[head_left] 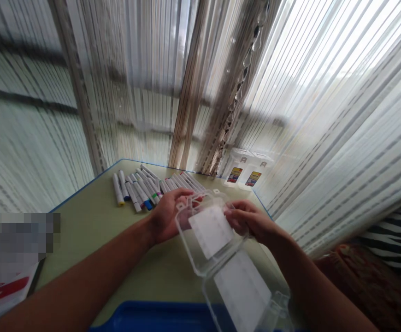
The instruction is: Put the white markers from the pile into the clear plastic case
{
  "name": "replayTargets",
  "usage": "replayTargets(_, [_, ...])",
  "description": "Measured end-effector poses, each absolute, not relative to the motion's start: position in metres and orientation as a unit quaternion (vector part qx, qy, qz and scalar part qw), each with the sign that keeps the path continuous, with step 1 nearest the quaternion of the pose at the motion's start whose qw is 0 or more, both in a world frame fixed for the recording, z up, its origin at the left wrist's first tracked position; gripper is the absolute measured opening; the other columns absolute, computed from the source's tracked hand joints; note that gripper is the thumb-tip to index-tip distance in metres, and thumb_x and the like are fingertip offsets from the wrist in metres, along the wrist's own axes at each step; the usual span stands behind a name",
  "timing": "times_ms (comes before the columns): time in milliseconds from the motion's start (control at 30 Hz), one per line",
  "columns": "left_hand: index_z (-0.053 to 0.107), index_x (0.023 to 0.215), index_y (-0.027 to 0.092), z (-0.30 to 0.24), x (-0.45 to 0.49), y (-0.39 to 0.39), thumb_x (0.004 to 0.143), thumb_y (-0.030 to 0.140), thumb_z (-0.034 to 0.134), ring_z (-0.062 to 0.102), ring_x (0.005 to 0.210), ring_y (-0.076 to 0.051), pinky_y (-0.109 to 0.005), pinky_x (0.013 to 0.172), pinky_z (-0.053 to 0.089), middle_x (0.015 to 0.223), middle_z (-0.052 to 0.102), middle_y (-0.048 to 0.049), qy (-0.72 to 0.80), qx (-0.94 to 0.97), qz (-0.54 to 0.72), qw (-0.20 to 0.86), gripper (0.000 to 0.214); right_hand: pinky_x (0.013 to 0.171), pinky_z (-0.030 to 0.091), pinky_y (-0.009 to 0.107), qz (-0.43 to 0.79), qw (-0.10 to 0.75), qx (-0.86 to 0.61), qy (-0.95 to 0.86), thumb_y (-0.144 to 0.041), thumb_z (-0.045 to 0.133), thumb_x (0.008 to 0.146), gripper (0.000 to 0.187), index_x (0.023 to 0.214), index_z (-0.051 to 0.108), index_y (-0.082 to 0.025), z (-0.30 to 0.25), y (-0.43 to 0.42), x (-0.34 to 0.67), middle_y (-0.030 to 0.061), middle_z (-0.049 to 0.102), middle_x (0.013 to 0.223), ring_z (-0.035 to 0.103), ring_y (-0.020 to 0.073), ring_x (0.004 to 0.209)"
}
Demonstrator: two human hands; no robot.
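Observation:
A clear plastic case (200,265) lies opened out between my hands, its two halves joined at a hinge. White card inserts (211,230) sit inside both halves. My left hand (171,214) is closed around the far left side of the case, its fingers partly seen through the plastic. At the right side, my right hand (250,220) grips the upper half, thumb and fingers near the card. Just beyond my left hand lie several white markers (145,189) with coloured ends, in loose rows on the table.
Two clear cases with yellow and red labels (235,175) stand at the table's far right corner. A blue tray (152,316) lies at the near edge of the green table (93,240). Sheer striped curtains (145,92) hang behind. A partly blurred box or book (10,286) is at left.

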State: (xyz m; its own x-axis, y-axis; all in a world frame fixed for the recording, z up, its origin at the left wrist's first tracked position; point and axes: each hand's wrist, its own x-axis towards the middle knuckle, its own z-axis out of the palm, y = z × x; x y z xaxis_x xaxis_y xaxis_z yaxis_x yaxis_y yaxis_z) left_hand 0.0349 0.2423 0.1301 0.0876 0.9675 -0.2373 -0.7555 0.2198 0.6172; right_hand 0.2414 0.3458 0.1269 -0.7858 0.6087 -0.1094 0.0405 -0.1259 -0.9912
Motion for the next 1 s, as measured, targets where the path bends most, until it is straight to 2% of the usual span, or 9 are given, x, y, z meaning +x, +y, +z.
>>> replayTargets(133, [0.061, 0.085, 0.013, 0.13, 0.033, 0.241, 0.086, 0.039, 0.052, 0.06, 0.058, -0.016, -0.027, 0.056, 0.053, 0.071, 0.061, -0.006, 0.316, 0.229, 0.613, 0.687, 0.028, 0.03, 0.024, 0.015, 0.689, 0.379, -0.307, -0.537, -0.018, 0.074, 0.064, 0.016, 0.061, 0.059, -0.015, 0.134, 0.361, 0.242, -0.0051, 0.051, 0.049, 0.035, 0.0035, 0.036])
replayTargets(233, [0.06, 0.092, 0.014, 0.129, 0.035, 0.239, 0.088, 0.045, 0.052, 0.065, 0.067, -0.019, -0.033, 0.064, 0.057, 0.08, 0.064, -0.0075, 0.32, 0.26, 0.596, 0.69, 0.033, 0.029, 0.027, 0.016, 0.67, 0.44, -0.322, -0.503, -0.016, 0.069, 0.06, 0.015, 0.065, 0.056, -0.019, 0.137, 0.374, 0.246, -0.0068, 0.051, 0.051, 0.036, 0.0044, 0.035])
replayTargets(367, [0.057, 0.094, 0.015, 0.124, 0.039, 0.242, 0.085, 0.025, 0.061, 0.066, 0.07, -0.017, -0.034, 0.069, 0.059, 0.09, 0.066, -0.0081, 0.372, 0.315, 0.591, 0.643, 0.015, 0.028, 0.032, 0.018, 0.643, 0.491, -0.339, -0.48, -0.015, 0.066, 0.055, 0.018, 0.067, 0.053, -0.019, 0.134, 0.385, 0.249, -0.0065, 0.053, 0.051, 0.044, 0.0069, 0.035])
replayTargets(467, [0.056, 0.095, 0.013, 0.119, 0.039, 0.246, 0.084, 0.013, 0.059, 0.065, 0.068, -0.015, -0.032, 0.066, 0.059, 0.093, 0.066, -0.009, 0.429, 0.336, 0.606, 0.58, 0.011, 0.034, 0.04, 0.018, 0.628, 0.506, -0.347, -0.479, -0.014, 0.066, 0.054, 0.019, 0.067, 0.054, -0.018, 0.131, 0.389, 0.25, -0.0032, 0.059, 0.055, 0.052, 0.0089, 0.041])
replayTargets(567, [0.058, 0.095, 0.013, 0.116, 0.038, 0.25, 0.088, 0.016, 0.053, 0.063, 0.067, -0.014, -0.028, 0.06, 0.057, 0.088, 0.064, -0.0075, 0.465, 0.355, 0.619, 0.524, 0.01, 0.041, 0.047, 0.018, 0.605, 0.527, -0.363, -0.474, -0.017, 0.07, 0.056, 0.021, 0.072, 0.057, -0.018, 0.132, 0.395, 0.254, -0.0019, 0.062, 0.06, 0.057, 0.0099, 0.048])
replayTargets(700, [0.058, 0.083, 0.013, 0.114, 0.036, 0.252, 0.091, 0.025, 0.047, 0.059, 0.061, -0.012, -0.024, 0.055, 0.054, 0.076, 0.059, -0.003, 0.506, 0.364, 0.631, 0.463, 0.018, 0.042, 0.047, 0.017, 0.554, 0.556, -0.4, -0.473, -0.024, 0.077, 0.06, 0.033, 0.087, 0.058, -0.021, 0.134, 0.404, 0.262, -0.002, 0.068, 0.072, 0.059, 0.0093, 0.052])
replayTargets(867, [0.058, 0.072, 0.013, 0.111, 0.031, 0.254, 0.088, 0.026, 0.05, 0.056, 0.054, -0.011, -0.022, 0.05, 0.05, 0.067, 0.059, -0.0022, 0.538, 0.376, 0.623, 0.424, 0.022, 0.042, 0.049, 0.022, 0.513, 0.525, -0.422, -0.532, -0.031, 0.085, 0.057, 0.049, 0.099, 0.062, -0.02, 0.132, 0.413, 0.27, 0.0021, 0.071, 0.083, 0.063, 0.0137, 0.057])
replayTargets(933, [0.059, 0.072, 0.013, 0.11, 0.03, 0.255, 0.086, 0.025, 0.054, 0.054, 0.049, -0.01, -0.02, 0.047, 0.047, 0.062, 0.059, -0.0007, 0.544, 0.385, 0.621, 0.413, 0.02, 0.048, 0.052, 0.025, 0.434, 0.504, -0.431, -0.61, -0.037, 0.084, 0.06, 0.053, 0.105, 0.063, -0.02, 0.129, 0.415, 0.273, 0.0058, 0.072, 0.093, 0.066, 0.0165, 0.066])
replayTargets(1000, [0.062, 0.077, 0.013, 0.111, 0.03, 0.255, 0.086, 0.022, 0.055, 0.055, 0.047, -0.01, -0.019, 0.046, 0.045, 0.059, 0.059, 0.0007, 0.557, 0.399, 0.611, 0.397, 0.015, 0.056, 0.054, 0.028, 0.286, 0.451, -0.437, -0.724, -0.044, 0.076, 0.071, 0.046, 0.107, 0.065, -0.018, 0.125, 0.415, 0.274, 0.0098, 0.072, 0.102, 0.068, 0.0188, 0.073])
